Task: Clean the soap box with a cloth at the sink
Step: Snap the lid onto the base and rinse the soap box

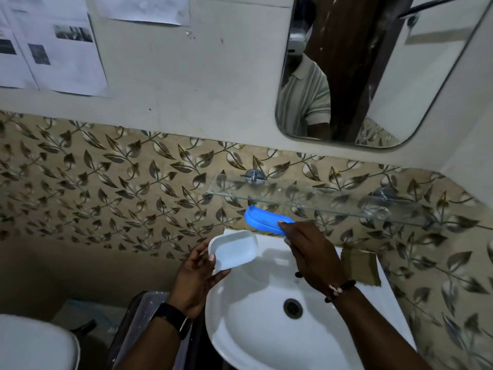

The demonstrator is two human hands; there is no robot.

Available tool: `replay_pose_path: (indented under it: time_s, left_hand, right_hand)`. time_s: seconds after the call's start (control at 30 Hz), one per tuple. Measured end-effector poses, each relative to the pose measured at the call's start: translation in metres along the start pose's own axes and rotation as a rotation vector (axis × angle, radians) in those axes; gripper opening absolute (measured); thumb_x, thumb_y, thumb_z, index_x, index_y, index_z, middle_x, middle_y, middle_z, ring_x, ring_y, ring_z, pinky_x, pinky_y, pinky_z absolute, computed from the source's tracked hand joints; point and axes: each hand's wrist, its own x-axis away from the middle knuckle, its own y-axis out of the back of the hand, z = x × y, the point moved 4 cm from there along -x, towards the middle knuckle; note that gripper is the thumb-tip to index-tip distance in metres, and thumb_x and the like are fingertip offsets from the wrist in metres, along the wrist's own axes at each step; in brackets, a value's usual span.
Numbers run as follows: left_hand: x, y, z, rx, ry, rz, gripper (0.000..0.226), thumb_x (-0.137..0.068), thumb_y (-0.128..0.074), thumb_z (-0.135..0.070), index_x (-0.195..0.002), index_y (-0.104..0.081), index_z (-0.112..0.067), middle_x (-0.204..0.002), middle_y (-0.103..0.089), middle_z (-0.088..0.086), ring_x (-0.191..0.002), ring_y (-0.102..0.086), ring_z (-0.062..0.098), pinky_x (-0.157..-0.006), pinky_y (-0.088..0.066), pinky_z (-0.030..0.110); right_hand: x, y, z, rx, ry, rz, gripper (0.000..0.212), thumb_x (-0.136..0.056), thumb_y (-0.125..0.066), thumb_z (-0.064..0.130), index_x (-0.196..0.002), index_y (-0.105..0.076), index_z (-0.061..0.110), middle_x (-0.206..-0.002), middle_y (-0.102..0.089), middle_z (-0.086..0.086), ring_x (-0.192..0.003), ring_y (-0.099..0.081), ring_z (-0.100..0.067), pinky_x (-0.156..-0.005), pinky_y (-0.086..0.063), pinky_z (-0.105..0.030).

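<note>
Head view looks down on a white sink at the bottom centre, its drain dark and round. The soap box is in two parts, both held above the back of the basin. The left hand grips the pale box tray left of centre, its fingers and thumb curled round the tray's near left end, with the open side facing up. The right hand holds the blue lid just above and to the right of the tray, its fingers clamped on the lid's right end. The lid is tilted and sits just under the front edge of a glass shelf, apart from the tray. A dark watch is on the left wrist and a bead bracelet on the right. A leaf-patterned tile wall runs behind. A mirror hangs at upper right, papers at upper left, and a white toilet shows at lower left.
</note>
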Motion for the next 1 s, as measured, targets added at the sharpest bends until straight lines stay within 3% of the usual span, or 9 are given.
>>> replay_pose_path:
  time_s: [0.17, 0.23, 0.37, 0.53, 0.77, 1.0]
  left_hand:
    - [-0.006, -0.02, -0.006, -0.004, -0.046, 0.092, 0.046, -0.084, -0.067, -0.008, -0.128, -0.061, -0.014, -0.132, -0.064, 0.015, -0.118, -0.063, 0.035, -0.09, -0.057, 0.05]
    - [-0.005, -0.031, -0.006, -0.011, -0.063, 0.129, 0.048, -0.085, -0.066, -0.006, -0.131, -0.058, -0.012, -0.133, -0.063, 0.016, -0.116, -0.064, 0.034, -0.095, -0.053, 0.055]
    - [0.001, -0.051, -0.005, 0.004, -0.106, 0.243, 0.045, -0.087, -0.063, -0.003, -0.131, -0.059, -0.013, -0.125, -0.068, 0.013, -0.102, -0.071, 0.03, -0.081, -0.059, 0.046]
    - [0.008, -0.066, -0.01, -0.148, -0.197, 0.332, 0.056, -0.083, -0.08, -0.025, -0.134, -0.058, -0.018, -0.137, -0.062, 0.011, -0.12, -0.061, 0.034, -0.096, -0.053, 0.05]
    - [0.012, -0.071, -0.018, -0.255, -0.259, 0.341, 0.059, -0.08, -0.083, -0.032, -0.133, -0.06, -0.021, -0.137, -0.061, 0.011, -0.125, -0.057, 0.028, -0.097, -0.052, 0.047]
    - [0.016, -0.077, -0.023, -0.275, -0.282, 0.388, 0.054, -0.085, -0.076, -0.02, -0.136, -0.058, -0.016, -0.14, -0.058, 0.015, -0.126, -0.055, 0.031, -0.099, -0.051, 0.049]
  right_hand:
    - [0.013, 0.037, -0.003, -0.023, 0.031, 0.086, 0.034, -0.099, -0.047, 0.012, -0.127, -0.065, 0.005, -0.118, -0.064, -0.01, -0.113, -0.059, -0.03, -0.093, -0.05, -0.037]
    - [0.015, 0.042, -0.004, -0.035, 0.026, 0.123, 0.034, -0.097, -0.053, 0.005, -0.129, -0.064, 0.006, -0.118, -0.063, -0.01, -0.111, -0.059, -0.031, -0.089, -0.052, -0.041]
    - [0.016, 0.043, -0.003, -0.068, 0.014, 0.137, 0.034, -0.097, -0.051, 0.008, -0.129, -0.064, 0.011, -0.108, -0.063, -0.004, -0.101, -0.059, -0.025, -0.08, -0.053, -0.04]
    - [0.014, 0.04, 0.0, -0.101, -0.004, 0.118, 0.038, -0.099, -0.045, 0.019, -0.131, -0.064, 0.015, -0.109, -0.063, -0.006, -0.101, -0.059, -0.027, -0.075, -0.053, -0.041]
    - [0.013, 0.044, 0.0, -0.143, -0.03, -0.02, 0.041, -0.096, -0.04, 0.013, -0.125, -0.069, 0.012, -0.107, -0.06, -0.011, -0.098, -0.058, -0.03, -0.075, -0.053, -0.044]
    - [0.013, 0.048, 0.01, -0.135, -0.025, -0.219, 0.031, -0.095, -0.051, 0.01, -0.115, -0.073, 0.005, -0.1, -0.065, -0.015, -0.094, -0.062, -0.029, -0.076, -0.054, -0.039]
